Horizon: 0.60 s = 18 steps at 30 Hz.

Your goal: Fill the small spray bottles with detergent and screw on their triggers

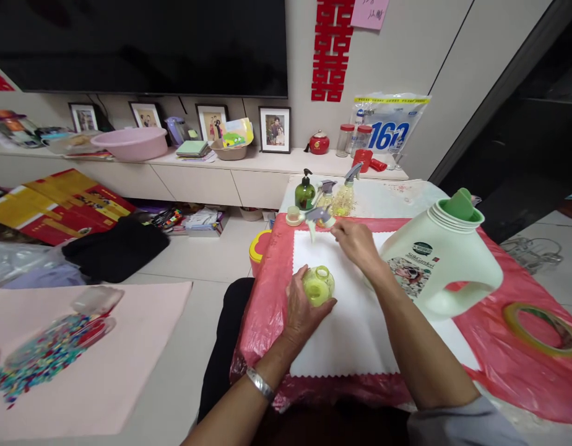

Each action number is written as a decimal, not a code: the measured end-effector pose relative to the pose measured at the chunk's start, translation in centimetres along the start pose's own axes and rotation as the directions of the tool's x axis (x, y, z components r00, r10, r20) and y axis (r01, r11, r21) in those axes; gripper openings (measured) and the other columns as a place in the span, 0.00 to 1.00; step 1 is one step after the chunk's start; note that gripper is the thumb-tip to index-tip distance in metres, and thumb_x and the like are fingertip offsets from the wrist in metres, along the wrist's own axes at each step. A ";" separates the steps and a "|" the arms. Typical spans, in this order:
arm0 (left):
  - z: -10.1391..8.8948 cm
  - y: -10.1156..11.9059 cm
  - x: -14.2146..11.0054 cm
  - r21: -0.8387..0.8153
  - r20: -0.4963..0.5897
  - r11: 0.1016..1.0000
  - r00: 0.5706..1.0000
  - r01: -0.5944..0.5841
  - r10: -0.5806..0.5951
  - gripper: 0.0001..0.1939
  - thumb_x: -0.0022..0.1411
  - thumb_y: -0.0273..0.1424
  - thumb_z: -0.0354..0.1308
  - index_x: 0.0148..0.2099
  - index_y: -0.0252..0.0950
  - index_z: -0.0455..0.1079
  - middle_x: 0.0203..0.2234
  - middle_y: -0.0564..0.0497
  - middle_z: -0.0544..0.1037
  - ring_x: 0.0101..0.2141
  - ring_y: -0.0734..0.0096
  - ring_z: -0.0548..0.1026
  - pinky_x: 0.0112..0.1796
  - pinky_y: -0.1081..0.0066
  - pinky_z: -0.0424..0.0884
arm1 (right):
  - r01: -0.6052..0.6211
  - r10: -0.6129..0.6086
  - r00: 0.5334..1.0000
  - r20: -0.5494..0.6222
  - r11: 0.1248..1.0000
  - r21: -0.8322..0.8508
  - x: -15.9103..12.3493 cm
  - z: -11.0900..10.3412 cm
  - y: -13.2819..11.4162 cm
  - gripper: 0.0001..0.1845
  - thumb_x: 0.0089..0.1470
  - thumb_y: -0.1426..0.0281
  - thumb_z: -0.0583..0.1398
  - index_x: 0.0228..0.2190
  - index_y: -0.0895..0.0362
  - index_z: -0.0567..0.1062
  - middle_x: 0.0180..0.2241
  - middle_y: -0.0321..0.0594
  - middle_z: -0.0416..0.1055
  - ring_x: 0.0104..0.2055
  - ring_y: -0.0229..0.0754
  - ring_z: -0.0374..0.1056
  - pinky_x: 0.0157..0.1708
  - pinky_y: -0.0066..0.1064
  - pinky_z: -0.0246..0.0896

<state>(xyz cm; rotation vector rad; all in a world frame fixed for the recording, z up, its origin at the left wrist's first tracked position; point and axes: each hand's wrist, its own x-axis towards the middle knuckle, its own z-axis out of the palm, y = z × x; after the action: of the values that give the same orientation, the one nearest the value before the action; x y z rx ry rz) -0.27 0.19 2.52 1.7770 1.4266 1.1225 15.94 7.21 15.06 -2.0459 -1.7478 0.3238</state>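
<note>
My left hand [304, 303] is wrapped round a translucent yellow-green bottle [317, 294], its neck uncovered, over a white cloth [351, 347]. Farther back, my right hand [358, 244] pinches a grey-and-white trigger spray head [319, 215] at its collar end. The fingertips are partly hidden. Just behind stand a green pump bottle [305, 193] and a clear spray bottle [344, 197]. A small cup-like cap [293, 215] lies left of the spray head. To the right of my right forearm is a large pale green jug [434, 260] with a green cap.
Red plastic sheeting [267, 310] covers the table under the cloth. A roll of tape [543, 328] lies at the right. On the left, a pink sheet [142, 328] holds scattered colourful small pieces [49, 356]. A long cabinet [197, 179] with picture frames and a pink basin [130, 144] runs behind.
</note>
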 end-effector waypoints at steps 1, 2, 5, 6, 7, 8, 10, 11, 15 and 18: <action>0.0 0.0 0.0 -0.001 0.003 1.000 1.000 -0.006 0.006 0.47 0.42 0.34 0.72 0.62 0.35 0.54 0.57 0.37 0.71 0.59 0.44 0.69 0.60 0.45 0.63 | 0.034 -0.032 0.999 -0.029 0.998 0.055 -0.4 -1.2 -0.2 0.12 0.65 0.67 0.54 0.35 0.60 0.75 0.34 0.41 0.74 0.38 0.38 0.69 0.39 0.28 0.59; -0.1 0.1 0.0 -0.001 0.008 1.000 1.000 -0.011 0.011 0.47 0.42 0.34 0.72 0.62 0.35 0.55 0.57 0.37 0.71 0.59 0.45 0.69 0.60 0.45 0.63 | 0.061 -0.055 0.997 -0.059 0.992 0.111 -0.8 -2.3 -0.4 0.14 0.65 0.66 0.53 0.34 0.59 0.74 0.33 0.39 0.73 0.35 0.37 0.68 0.36 0.27 0.59; -0.2 0.2 -0.1 0.001 0.011 1.000 1.000 -0.022 0.022 0.45 0.43 0.35 0.72 0.62 0.35 0.56 0.56 0.38 0.72 0.58 0.45 0.69 0.59 0.45 0.63 | 0.164 -0.091 0.981 -0.169 0.856 0.491 -2.6 -4.6 -1.1 0.15 0.63 0.61 0.53 0.31 0.59 0.70 0.31 0.38 0.71 0.26 0.33 0.61 0.25 0.25 0.55; -0.2 0.3 -0.1 0.000 0.009 1.000 1.000 -0.025 0.025 0.45 0.44 0.35 0.71 0.62 0.36 0.56 0.56 0.38 0.72 0.58 0.45 0.70 0.59 0.45 0.63 | 0.204 -0.094 0.975 -0.204 0.749 0.630 -3.3 -5.0 -1.3 0.15 0.61 0.60 0.55 0.30 0.59 0.69 0.31 0.38 0.71 0.24 0.32 0.59 0.23 0.24 0.54; -0.2 0.3 -0.1 -0.003 0.006 1.000 1.000 -0.026 0.026 0.44 0.45 0.35 0.71 0.62 0.36 0.57 0.56 0.38 0.72 0.58 0.46 0.70 0.59 0.46 0.63 | 0.237 -0.092 0.968 -0.233 0.635 0.735 -4.0 -5.2 -1.6 0.15 0.59 0.59 0.58 0.30 0.59 0.70 0.31 0.37 0.70 0.23 0.31 0.58 0.22 0.24 0.53; -0.2 0.3 -0.1 -0.006 0.002 1.000 1.000 -0.027 0.027 0.43 0.45 0.35 0.71 0.61 0.36 0.57 0.56 0.39 0.72 0.58 0.46 0.70 0.59 0.46 0.63 | 0.257 -0.091 0.964 -0.249 0.551 0.794 -4.7 -5.3 -1.8 0.15 0.57 0.59 0.60 0.31 0.59 0.70 0.31 0.37 0.70 0.23 0.30 0.58 0.21 0.24 0.53; -0.2 0.4 0.0 -0.012 -0.002 1.000 1.000 -0.025 0.025 0.42 0.45 0.35 0.71 0.61 0.37 0.58 0.55 0.40 0.73 0.57 0.47 0.71 0.59 0.47 0.63 | 0.253 -0.094 0.966 -0.241 0.534 0.807 -5.7 -5.2 -2.3 0.14 0.57 0.59 0.61 0.31 0.59 0.72 0.29 0.35 0.69 0.23 0.30 0.59 0.22 0.23 0.55; -0.2 0.4 0.0 -0.012 -0.002 1.000 1.000 -0.021 0.021 0.42 0.45 0.35 0.71 0.61 0.37 0.58 0.54 0.40 0.73 0.57 0.47 0.71 0.59 0.47 0.63 | 0.245 -0.096 0.968 -0.231 0.557 0.793 -6.1 -4.9 -2.5 0.14 0.58 0.60 0.61 0.31 0.59 0.72 0.27 0.35 0.68 0.23 0.30 0.59 0.23 0.23 0.56; -0.1 0.4 0.0 -0.012 -0.024 1.000 1.000 -0.009 0.009 0.42 0.44 0.34 0.71 0.60 0.37 0.59 0.53 0.40 0.74 0.56 0.47 0.72 0.58 0.48 0.64 | 0.232 -0.106 0.971 -0.215 0.642 0.731 -6.9 -3.6 -2.6 0.15 0.59 0.60 0.60 0.29 0.59 0.72 0.24 0.34 0.66 0.24 0.31 0.60 0.25 0.24 0.58; 0.0 0.4 0.0 -0.013 -0.036 1.000 0.999 0.000 0.000 0.42 0.43 0.34 0.71 0.60 0.37 0.59 0.52 0.40 0.74 0.55 0.47 0.72 0.57 0.49 0.65 | 0.243 -0.092 0.964 -0.248 0.679 0.693 -7.1 -3.2 -2.0 0.14 0.60 0.60 0.59 0.31 0.59 0.73 0.26 0.34 0.68 0.24 0.31 0.61 0.27 0.25 0.60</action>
<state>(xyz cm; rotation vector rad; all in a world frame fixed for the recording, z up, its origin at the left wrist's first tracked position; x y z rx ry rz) -0.08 0.13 2.89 1.7561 1.4372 1.1666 14.33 -0.09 18.08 -1.2798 -1.3596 0.6165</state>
